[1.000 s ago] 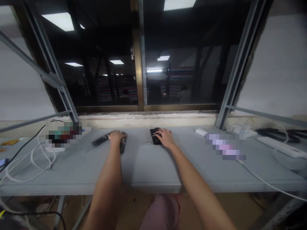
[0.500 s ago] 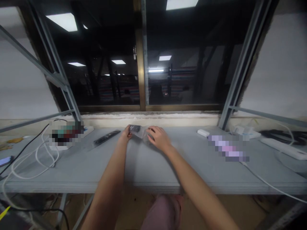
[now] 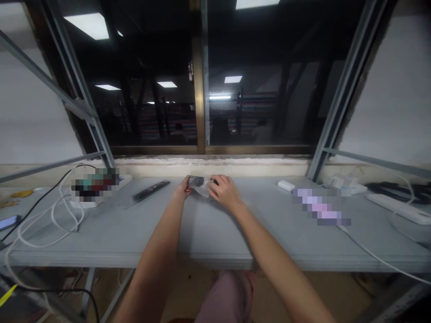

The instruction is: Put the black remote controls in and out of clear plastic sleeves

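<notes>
A small clear plastic bag [image 3: 203,190] with a dark object [image 3: 196,181] inside is held just above the grey table, between my two hands. My left hand [image 3: 183,188] is closed on the bag's left end, beside the dark object. Curled over the right end of the bag is my right hand [image 3: 226,192], its fingers closed on the plastic. A dark bit shows by the right fingertips, too small to name. To the left lies a long black remote control [image 3: 150,191], seemingly in clear wrapping.
White cables [image 3: 54,224] loop over the table's left side, near a blurred-out item on a white power strip [image 3: 88,202]. A phone [image 3: 9,222] lies far left. At right are a white adapter [image 3: 286,185], a pixelated purple item [image 3: 319,207] and another power strip [image 3: 399,208].
My left hand has shifted slightly right with the bag, closer to my right hand. The plastic between them looks more bunched. The remote control has stayed put.
</notes>
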Tool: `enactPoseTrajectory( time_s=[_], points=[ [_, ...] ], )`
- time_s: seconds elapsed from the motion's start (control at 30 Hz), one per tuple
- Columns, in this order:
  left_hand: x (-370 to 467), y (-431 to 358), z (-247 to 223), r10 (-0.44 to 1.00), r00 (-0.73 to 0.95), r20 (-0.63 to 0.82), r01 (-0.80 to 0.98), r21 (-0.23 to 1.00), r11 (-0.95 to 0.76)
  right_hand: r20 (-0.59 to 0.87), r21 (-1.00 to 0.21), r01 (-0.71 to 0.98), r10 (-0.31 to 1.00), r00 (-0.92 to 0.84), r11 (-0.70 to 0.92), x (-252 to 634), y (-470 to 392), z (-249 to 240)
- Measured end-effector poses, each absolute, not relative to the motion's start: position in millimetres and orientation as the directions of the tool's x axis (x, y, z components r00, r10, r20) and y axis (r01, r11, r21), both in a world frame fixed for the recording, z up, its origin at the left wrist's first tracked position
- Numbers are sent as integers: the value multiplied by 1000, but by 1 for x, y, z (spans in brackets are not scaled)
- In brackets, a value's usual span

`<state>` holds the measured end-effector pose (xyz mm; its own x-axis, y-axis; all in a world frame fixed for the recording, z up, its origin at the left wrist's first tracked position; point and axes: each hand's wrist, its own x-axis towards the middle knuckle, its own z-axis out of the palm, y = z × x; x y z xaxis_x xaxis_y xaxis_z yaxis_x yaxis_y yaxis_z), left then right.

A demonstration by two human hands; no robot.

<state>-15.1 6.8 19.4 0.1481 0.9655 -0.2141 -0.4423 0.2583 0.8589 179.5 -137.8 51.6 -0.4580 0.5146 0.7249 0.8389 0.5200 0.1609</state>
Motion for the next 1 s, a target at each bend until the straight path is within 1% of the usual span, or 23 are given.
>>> enactPoseTrajectory(
  time_s=[0.1, 0.17, 0.33, 0.53, 0.77, 0.9, 1.0],
  points=[
    [-14, 2, 24, 960, 56, -275, -462, 845, 269, 769, 104, 862, 510, -386, 496, 181, -139, 52],
    [-13, -1, 27, 955, 27, -297, -473, 837, 274, 774, 86, 870, 518, -366, 486, 181, -140, 53],
    [-10, -9, 31, 947, 6, -320, -476, 832, 285, 724, 135, 852, 536, -433, 506, 178, -140, 55],
    [-5, -12, 32, 944, 0, -331, -460, 838, 294, 718, 176, 858, 533, -447, 483, 178, -135, 53],
    [2, -18, 35, 948, 66, -311, -436, 846, 308, 718, 248, 845, 496, -488, 473, 180, -129, 48],
    [6, -20, 37, 960, 127, -250, -408, 869, 280, 716, 237, 860, 516, -469, 452, 181, -126, 46],
    [9, -20, 35, 957, 166, -236, -363, 888, 282, 727, 234, 863, 509, -461, 448, 182, -125, 46]
  ],
)
